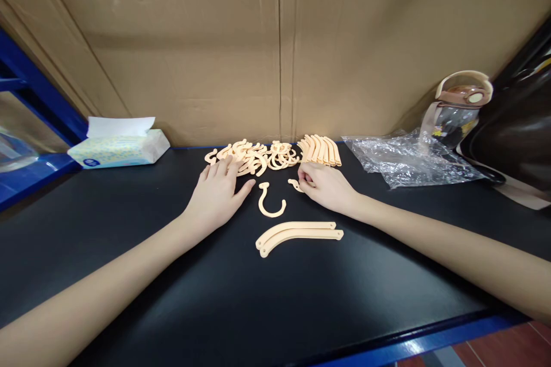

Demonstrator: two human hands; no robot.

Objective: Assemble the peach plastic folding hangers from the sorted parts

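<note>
My left hand (217, 192) lies with fingers spread at the near left side of a pile of cream plastic hooks (245, 155). My right hand (325, 183) is closed, its fingers curled around a small cream hook piece (294, 185) whose end sticks out to the left. Between the hands one cream hook (272, 206) lies flat on the black table. Nearer to me, two curved cream arms (301, 232) with holes at their ends lie side by side. Behind my right hand several more curved arms (321, 149) are lined up in a bundle.
At the left stands a tissue pack (118, 148) beside a blue metal frame (38, 86). Clear plastic bags (387, 160) and a drink bottle (458, 114) with a strap are on the right, next to a dark bag (512, 132). Cardboard (193, 57) walls off the back of the table (193, 309).
</note>
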